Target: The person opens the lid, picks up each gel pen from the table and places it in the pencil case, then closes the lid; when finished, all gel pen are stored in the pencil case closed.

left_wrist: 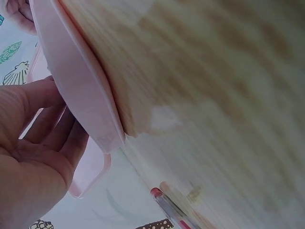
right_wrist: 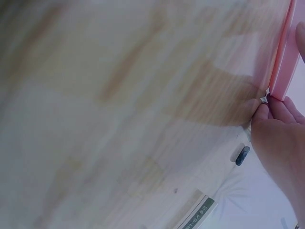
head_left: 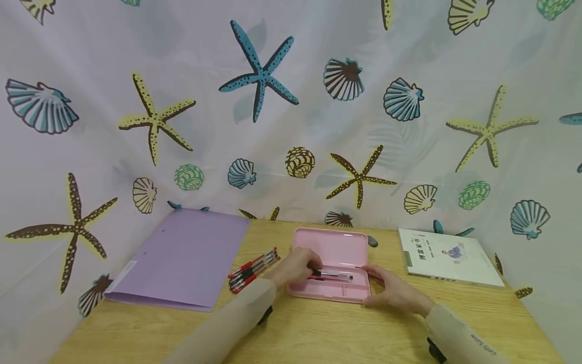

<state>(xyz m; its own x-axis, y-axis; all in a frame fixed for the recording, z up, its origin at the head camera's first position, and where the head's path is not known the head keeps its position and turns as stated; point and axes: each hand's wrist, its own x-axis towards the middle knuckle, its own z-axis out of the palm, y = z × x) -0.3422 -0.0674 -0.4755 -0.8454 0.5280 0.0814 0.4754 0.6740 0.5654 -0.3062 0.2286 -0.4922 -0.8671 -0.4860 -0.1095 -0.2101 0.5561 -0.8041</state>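
A pink pencil case (head_left: 331, 246) lies on the wooden table with its lid raised at the back and divided compartments in front. My left hand (head_left: 296, 265) reaches over the case's left end, fingers curled down into the long compartment. They pinch the black end of a clear gel pen (head_left: 334, 276) lying along that compartment; the fingertips are partly hidden. In the left wrist view, the case's outer wall (left_wrist: 81, 76) covers those fingertips. My right hand (head_left: 395, 290) grips the case's right end, thumb at the front corner and fingers by the hinge side.
Several red- and black-capped gel pens (head_left: 252, 272) lie left of the case, beside a purple folder (head_left: 182, 258). A white book (head_left: 450, 257) lies at the right. Behind the case is a small dark oval object (head_left: 372, 241). A shell-patterned cloth (head_left: 291, 126) hangs around the table.
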